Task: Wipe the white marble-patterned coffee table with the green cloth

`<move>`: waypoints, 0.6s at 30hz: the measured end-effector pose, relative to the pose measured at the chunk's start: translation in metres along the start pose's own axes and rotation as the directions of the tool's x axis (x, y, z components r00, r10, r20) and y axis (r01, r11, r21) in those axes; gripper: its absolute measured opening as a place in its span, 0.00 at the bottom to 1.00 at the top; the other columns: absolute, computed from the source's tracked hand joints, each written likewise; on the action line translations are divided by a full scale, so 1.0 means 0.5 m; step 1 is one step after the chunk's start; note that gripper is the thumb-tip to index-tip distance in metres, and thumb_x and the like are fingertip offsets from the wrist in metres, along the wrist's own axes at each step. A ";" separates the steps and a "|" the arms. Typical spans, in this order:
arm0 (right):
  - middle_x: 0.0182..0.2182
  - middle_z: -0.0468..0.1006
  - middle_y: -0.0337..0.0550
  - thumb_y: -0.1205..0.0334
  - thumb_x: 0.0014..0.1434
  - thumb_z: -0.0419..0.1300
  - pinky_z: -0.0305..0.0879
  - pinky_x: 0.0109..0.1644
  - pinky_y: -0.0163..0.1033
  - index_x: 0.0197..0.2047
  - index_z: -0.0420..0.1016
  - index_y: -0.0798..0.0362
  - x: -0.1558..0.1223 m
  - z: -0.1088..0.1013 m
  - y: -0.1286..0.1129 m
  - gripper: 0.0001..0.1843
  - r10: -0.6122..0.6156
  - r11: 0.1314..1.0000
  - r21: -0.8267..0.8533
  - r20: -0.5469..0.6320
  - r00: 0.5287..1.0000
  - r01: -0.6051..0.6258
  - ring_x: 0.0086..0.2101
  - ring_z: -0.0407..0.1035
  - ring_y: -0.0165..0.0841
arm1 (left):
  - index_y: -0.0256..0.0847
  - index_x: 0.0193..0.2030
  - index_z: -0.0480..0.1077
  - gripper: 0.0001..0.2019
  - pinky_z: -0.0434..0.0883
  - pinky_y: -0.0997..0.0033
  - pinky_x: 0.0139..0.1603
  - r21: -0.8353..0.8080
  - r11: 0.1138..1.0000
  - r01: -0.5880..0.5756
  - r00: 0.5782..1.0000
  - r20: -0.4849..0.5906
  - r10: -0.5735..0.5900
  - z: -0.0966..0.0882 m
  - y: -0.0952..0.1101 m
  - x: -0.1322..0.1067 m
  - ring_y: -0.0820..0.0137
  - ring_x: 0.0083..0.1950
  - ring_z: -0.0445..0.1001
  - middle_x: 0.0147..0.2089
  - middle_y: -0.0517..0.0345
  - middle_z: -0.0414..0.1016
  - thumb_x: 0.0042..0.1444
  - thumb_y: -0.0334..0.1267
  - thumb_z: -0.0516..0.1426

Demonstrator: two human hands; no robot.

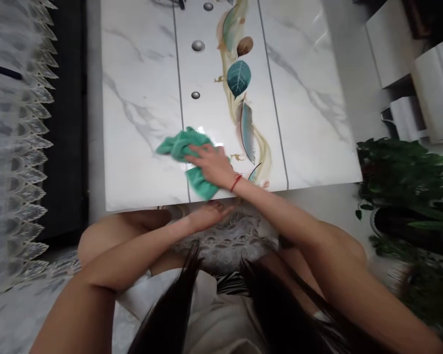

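A crumpled green cloth (pixel 203 184) lies on the near part of the white marble-patterned tabletop (pixel 140 172). My right hand (pixel 216 164), with a red string on its wrist, presses down on the cloth; its fingers are bent over the fabric and slightly blurred. Just below the table's near edge is my left hand (pixel 210 215), palm turned up beneath the cloth's lower corner. Its fingers look loosely stretched out and hold nothing that I can see, though blur and the edge hide part of them.
Printed leaves and feathers (pixel 239 78) run down the table's middle strip, beside several round silver-grey spots (pixel 198 46). Dark-framed glasses (pixel 170 2) may be at the far edge. Lace-edged fabric (pixel 25 147) covers furniture on the left. Leafy plants (pixel 402 182) and white boxes (pixel 391 44) stand on the right.
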State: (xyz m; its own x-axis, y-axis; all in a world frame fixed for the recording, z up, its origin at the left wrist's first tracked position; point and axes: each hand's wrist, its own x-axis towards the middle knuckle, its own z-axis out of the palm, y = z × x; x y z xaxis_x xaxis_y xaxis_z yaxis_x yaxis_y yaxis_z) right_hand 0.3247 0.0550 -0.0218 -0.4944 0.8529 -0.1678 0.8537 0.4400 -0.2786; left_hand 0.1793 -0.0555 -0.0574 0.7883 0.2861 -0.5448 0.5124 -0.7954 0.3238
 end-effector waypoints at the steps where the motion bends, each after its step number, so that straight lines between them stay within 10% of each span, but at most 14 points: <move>1: 0.90 0.61 0.41 0.74 0.79 0.54 0.70 0.74 0.59 0.88 0.74 0.38 -0.032 -0.018 0.077 0.41 0.125 0.992 0.016 -0.018 0.992 -0.124 0.77 0.63 0.52 | 0.41 0.97 0.52 0.41 0.73 0.64 0.69 0.044 0.999 0.011 0.998 0.057 -0.014 -0.015 -0.010 0.000 0.56 0.67 0.84 0.71 0.39 0.85 0.81 0.20 0.46; 3: 0.88 0.65 0.51 0.75 0.74 0.57 0.69 0.74 0.60 0.87 0.78 0.45 -0.116 -0.061 0.229 0.42 0.406 0.914 0.039 -0.083 0.910 -0.404 0.75 0.63 0.53 | 0.40 0.99 0.42 0.41 0.74 0.64 0.68 0.102 0.995 0.009 0.990 0.142 -0.024 -0.038 -0.017 -0.001 0.54 0.69 0.84 0.75 0.35 0.82 0.83 0.22 0.43; 6: 0.83 0.70 0.69 0.70 0.76 0.55 0.69 0.72 0.67 0.84 0.81 0.55 -0.267 -0.116 0.392 0.37 0.739 0.665 0.075 -0.212 0.640 -0.743 0.74 0.66 0.56 | 0.43 0.98 0.46 0.41 0.73 0.61 0.75 0.107 0.994 -0.037 0.987 0.157 0.020 -0.059 0.001 -0.005 0.53 0.73 0.81 0.74 0.36 0.82 0.82 0.21 0.42; 9: 0.78 0.71 0.84 0.57 0.83 0.51 0.70 0.63 0.77 0.84 0.80 0.61 -0.376 -0.124 0.436 0.36 0.901 0.359 0.153 -0.315 0.298 -0.921 0.73 0.69 0.63 | 0.40 0.96 0.55 0.39 0.69 0.50 0.84 0.109 0.992 -0.064 0.988 0.145 0.048 -0.071 0.034 -0.013 0.49 0.75 0.80 0.74 0.33 0.82 0.82 0.22 0.44; 11: 0.77 0.70 0.88 0.53 0.84 0.50 0.70 0.60 0.79 0.84 0.79 0.62 -0.396 -0.102 0.406 0.37 0.925 0.248 0.196 -0.338 0.172 -0.949 0.72 0.69 0.65 | 0.36 0.95 0.59 0.36 0.68 0.44 0.86 0.092 0.994 -0.057 0.989 0.144 0.043 -0.071 0.056 -0.021 0.47 0.77 0.80 0.75 0.29 0.81 0.83 0.24 0.43; 13: 0.79 0.71 0.79 0.55 0.84 0.52 0.71 0.63 0.75 0.85 0.79 0.56 -0.371 -0.069 0.338 0.35 0.924 0.282 0.204 -0.320 0.209 -0.937 0.71 0.69 0.61 | 0.32 0.93 0.61 0.36 0.67 0.41 0.87 0.086 0.995 -0.052 0.988 0.150 0.039 -0.059 0.075 -0.032 0.44 0.80 0.78 0.76 0.26 0.80 0.83 0.24 0.42; 18: 0.85 0.67 0.62 0.68 0.84 0.51 0.74 0.68 0.65 0.88 0.75 0.50 -0.171 0.005 0.028 0.35 0.659 0.749 0.075 -0.184 0.729 -0.658 0.71 0.65 0.57 | 0.26 0.83 0.75 0.28 0.71 0.39 0.83 0.100 0.994 -0.048 0.975 0.219 0.025 0.032 0.103 -0.068 0.43 0.73 0.83 0.69 0.24 0.85 0.82 0.24 0.52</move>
State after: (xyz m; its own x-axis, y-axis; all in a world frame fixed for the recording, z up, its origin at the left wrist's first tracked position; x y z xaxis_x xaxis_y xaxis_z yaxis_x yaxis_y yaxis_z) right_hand 0.3783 -0.0124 -0.0135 0.2326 0.9636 -0.1319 0.9526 -0.2531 -0.1688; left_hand 0.1735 -0.1144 -0.0345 0.7070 0.1419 -0.6928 0.4373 -0.8576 0.2707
